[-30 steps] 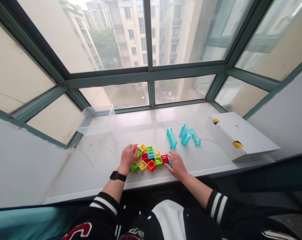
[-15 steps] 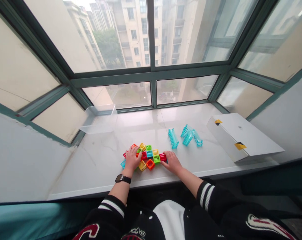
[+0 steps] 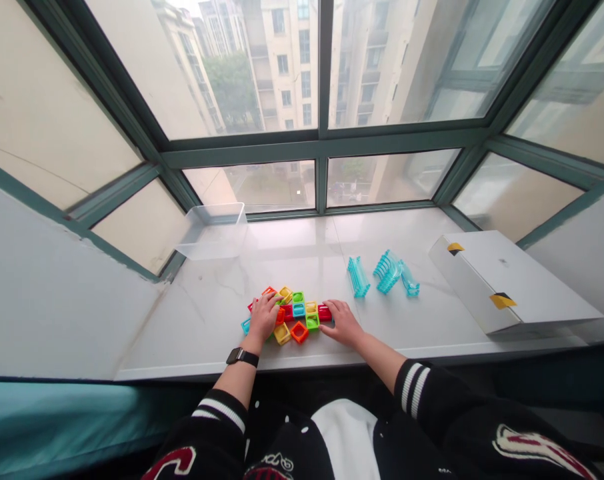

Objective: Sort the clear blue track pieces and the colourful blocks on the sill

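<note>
Colourful square plastic building blocks lie together on the white marble sill. My left hand (image 3: 264, 319) rests over the left part of this pile, fingers stretched across several blocks and hiding some. Close to its thumb are an orange block (image 3: 281, 316) and a red block (image 3: 289, 311). A blue block (image 3: 299, 310), a yellow block (image 3: 311, 307) and green blocks (image 3: 313, 322) continue the row rightward. At the row's right end, my right hand (image 3: 345, 324) has its thumb and fingers around a red block (image 3: 324, 313). In front lies a loose orange block (image 3: 299, 332).
Clear turquoise track-like pieces (image 3: 359, 277) lie beyond my right hand, with more (image 3: 389, 271) beside them. A transparent plastic bin (image 3: 215, 233) stands at the back left. On the right is a white box (image 3: 512, 283) with black-and-yellow tabs. Windows enclose the sill (image 3: 192, 347).
The camera view has swung slightly left, so the surroundings sit further right. My left hand has drawn back a little to the left, showing more blocks. My right hand stays at the red block.
</note>
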{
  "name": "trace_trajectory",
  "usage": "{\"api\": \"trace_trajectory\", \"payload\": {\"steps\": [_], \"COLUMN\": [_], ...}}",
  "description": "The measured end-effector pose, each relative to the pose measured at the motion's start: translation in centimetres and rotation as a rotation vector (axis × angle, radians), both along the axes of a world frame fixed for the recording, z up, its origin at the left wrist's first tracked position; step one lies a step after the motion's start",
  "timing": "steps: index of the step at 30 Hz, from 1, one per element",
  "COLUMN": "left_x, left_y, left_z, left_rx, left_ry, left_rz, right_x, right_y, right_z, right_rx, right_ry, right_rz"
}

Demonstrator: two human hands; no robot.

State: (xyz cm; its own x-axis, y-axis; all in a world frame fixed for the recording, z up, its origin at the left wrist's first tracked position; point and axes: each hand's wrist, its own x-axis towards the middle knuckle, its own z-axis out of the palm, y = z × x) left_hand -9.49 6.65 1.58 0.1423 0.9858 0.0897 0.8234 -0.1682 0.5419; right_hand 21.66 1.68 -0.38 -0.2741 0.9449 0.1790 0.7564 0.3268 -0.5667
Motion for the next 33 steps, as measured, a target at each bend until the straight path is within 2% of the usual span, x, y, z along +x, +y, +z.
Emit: {"api": "trace_trajectory", "payload": {"steps": [5, 14, 22, 26, 30, 33], "left_x": [-1.1, -1.1, -0.7, -0.4, -0.3, -0.2], "left_y": [-0.1, -0.6, -1.0, -1.0, -1.1, -1.1], "left_z": [0.3, 0.2, 0.7, 0.4, 0.1, 0.1], "left_rx": [0.006, 0.03, 0.068, 0.065, 0.084, 0.091], "left_ry": [-0.041, -0.04, 0.028, 0.031, 0.056, 0.07], "left_rz": [-0.036, -0.019, -0.013, -0.011, 0.01, 0.023], "right_x": [-0.9, -3.0, -3.0, -3.9, -5.1, -5.1], "right_y": [0.4, 2.0, 5.0, 6.3, 6.9, 7.8], "right_z": [-0.6, -2.2, -1.8, -1.2, -1.1, -1.2], "right_rx": [-0.014, -0.009, -0.001, -0.066, -0.059, -0.063], "right_ry": [0.011, -0.073, -0.057, -0.114, -0.124, -0.107], "right_rz": [0.03, -0.14, -0.273, -0.285, -0.339, -0.289]}}
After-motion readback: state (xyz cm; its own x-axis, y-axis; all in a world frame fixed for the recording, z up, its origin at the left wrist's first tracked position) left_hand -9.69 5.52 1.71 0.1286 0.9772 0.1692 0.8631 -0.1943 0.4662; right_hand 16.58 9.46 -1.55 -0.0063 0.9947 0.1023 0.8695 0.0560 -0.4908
